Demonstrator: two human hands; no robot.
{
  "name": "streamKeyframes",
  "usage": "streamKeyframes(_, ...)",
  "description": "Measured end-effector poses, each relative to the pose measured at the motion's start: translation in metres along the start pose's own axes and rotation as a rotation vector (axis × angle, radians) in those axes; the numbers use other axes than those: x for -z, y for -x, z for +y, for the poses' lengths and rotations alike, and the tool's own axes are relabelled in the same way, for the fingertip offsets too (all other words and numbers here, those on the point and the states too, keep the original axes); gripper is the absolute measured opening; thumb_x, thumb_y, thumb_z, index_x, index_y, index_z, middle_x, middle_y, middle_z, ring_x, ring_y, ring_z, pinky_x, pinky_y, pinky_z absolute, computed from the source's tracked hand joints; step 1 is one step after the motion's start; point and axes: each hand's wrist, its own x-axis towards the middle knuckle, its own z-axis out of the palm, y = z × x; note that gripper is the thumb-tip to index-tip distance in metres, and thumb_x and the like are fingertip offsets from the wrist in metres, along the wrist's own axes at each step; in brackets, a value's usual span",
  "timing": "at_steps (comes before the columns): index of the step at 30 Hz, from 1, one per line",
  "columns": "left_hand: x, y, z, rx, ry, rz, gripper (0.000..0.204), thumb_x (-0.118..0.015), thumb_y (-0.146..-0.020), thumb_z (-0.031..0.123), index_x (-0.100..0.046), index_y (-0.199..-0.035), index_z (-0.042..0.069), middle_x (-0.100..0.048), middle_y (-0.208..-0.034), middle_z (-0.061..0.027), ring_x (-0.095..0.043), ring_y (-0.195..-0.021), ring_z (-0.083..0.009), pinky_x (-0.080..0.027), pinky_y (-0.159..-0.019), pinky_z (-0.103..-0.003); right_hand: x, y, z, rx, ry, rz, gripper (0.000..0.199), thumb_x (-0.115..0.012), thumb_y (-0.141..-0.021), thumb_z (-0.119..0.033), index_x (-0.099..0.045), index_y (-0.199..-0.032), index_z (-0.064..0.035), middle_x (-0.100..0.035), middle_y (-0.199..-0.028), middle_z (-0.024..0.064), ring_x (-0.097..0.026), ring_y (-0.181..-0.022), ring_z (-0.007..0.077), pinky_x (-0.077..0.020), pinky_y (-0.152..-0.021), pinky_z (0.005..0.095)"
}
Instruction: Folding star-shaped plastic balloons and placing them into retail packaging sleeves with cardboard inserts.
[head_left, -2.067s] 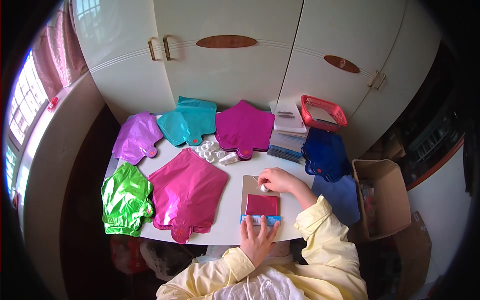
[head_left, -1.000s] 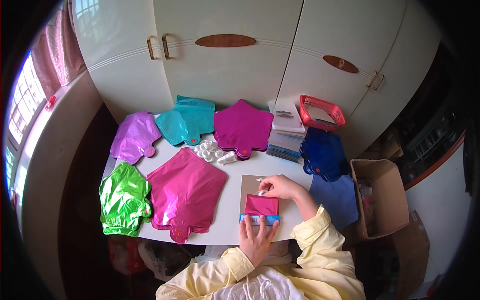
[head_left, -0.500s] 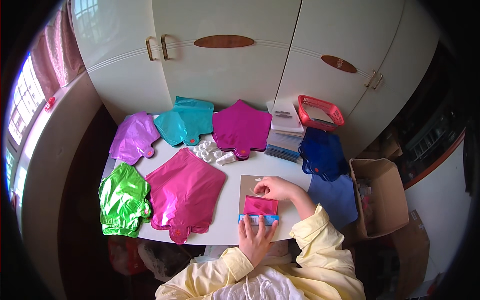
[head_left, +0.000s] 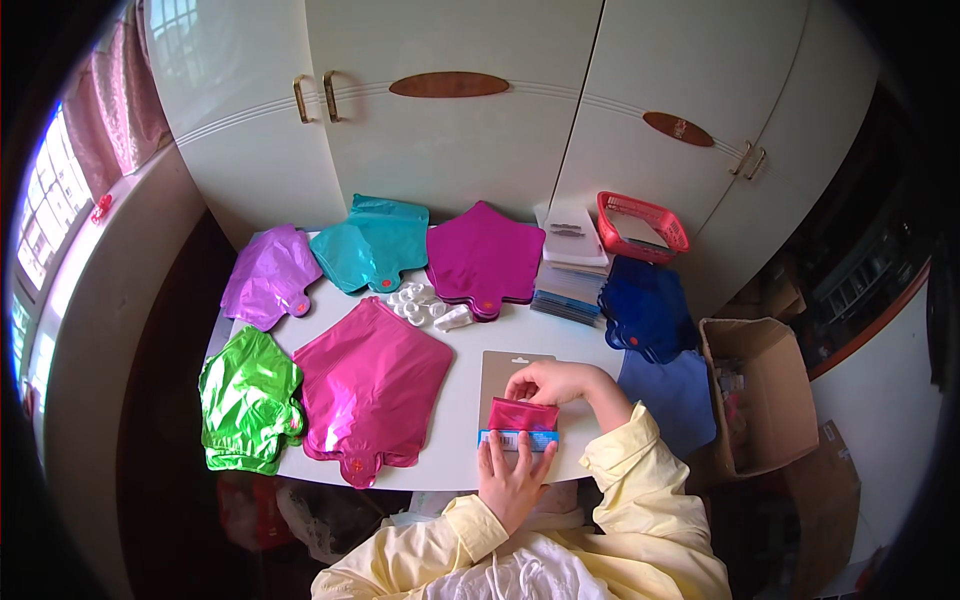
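A brown backing card (head_left: 495, 370) with a blue printed strip (head_left: 546, 440) along its near end lies at the table's front. Folded pink foil (head_left: 522, 415) rests on the card above the strip. My left hand (head_left: 512, 488) presses on the strip with spread fingers. My right hand (head_left: 552, 381) is curled at the foil's far edge, its fingertips partly hidden behind it; what they pinch does not show. To the left lies a flat pink foil balloon (head_left: 375, 385), with a green foil balloon pile (head_left: 245, 395) beside it.
Purple (head_left: 268, 275), teal (head_left: 372, 245), magenta (head_left: 485, 255) and dark blue foil balloons (head_left: 645, 305) line the white table (head_left: 450, 345). White ribbon rolls (head_left: 412, 300) sit mid-table. Stacked cards (head_left: 570, 280) and a red basket (head_left: 640, 245) stand at the back right, a cardboard box (head_left: 770, 400) beyond.
My right hand has moved slightly nearer and down, its fingertips passing behind the folded pink foil. The foil's far edge has shifted toward me. My left hand has stayed put.
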Motion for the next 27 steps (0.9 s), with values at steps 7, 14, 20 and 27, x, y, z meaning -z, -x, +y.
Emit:
streamKeyframes(7,0.0,0.0,0.0,0.0,0.009,0.001,0.082,-0.069,-0.07,0.052,-0.037,-0.141,0.027,-0.037,-0.136,-0.0216,-0.033,-0.119,-0.0592,-0.033,-0.093,-0.068,0.006,0.006,0.008,-0.113,-0.106,0.064,0.025,-0.064,-0.084,-0.016,-0.068,-0.104,-0.0005,-0.069,-0.09,0.0042,-0.06,-0.081,0.009,-0.0474,-0.074,0.0244)
streamKeyframes(14,0.001,-0.001,0.0,-0.008,0.002,-0.007,0.082,-0.069,-0.07,0.052,-0.037,-0.141,0.027,-0.038,-0.136,-0.0214,-0.032,-0.12,-0.0594,-0.033,-0.093,-0.068,0.01,0.003,0.011,-0.124,0.07,0.073,0.025,-0.065,-0.086,-0.022,-0.069,-0.098,-0.0006,-0.069,-0.086,0.004,-0.059,-0.079,0.0085,-0.0467,-0.071,0.0241)
streamKeyframes(20,0.001,0.0,0.0,-0.002,-0.002,-0.012,0.081,-0.069,-0.07,0.052,-0.038,-0.141,0.027,-0.039,-0.135,-0.0214,-0.033,-0.12,-0.0593,-0.032,-0.093,-0.068,0.005,0.004,0.008,-0.097,-0.04,0.178,0.025,-0.068,-0.084,-0.021,-0.069,-0.098,-0.0013,-0.069,-0.085,0.0036,-0.058,-0.076,0.0089,-0.0462,-0.07,0.0251)
streamKeyframes(27,0.005,-0.001,0.0,-0.013,-0.011,-0.022,0.079,-0.068,-0.071,0.053,-0.039,-0.14,0.027,-0.04,-0.134,-0.0212,-0.033,-0.12,-0.059,-0.032,-0.094,-0.068,0.003,0.003,0.012,-0.085,0.028,0.138,0.029,-0.071,-0.082,-0.026,-0.068,-0.096,-0.0008,-0.068,-0.083,0.0038,-0.058,-0.075,0.0108,-0.046,-0.071,0.0268)
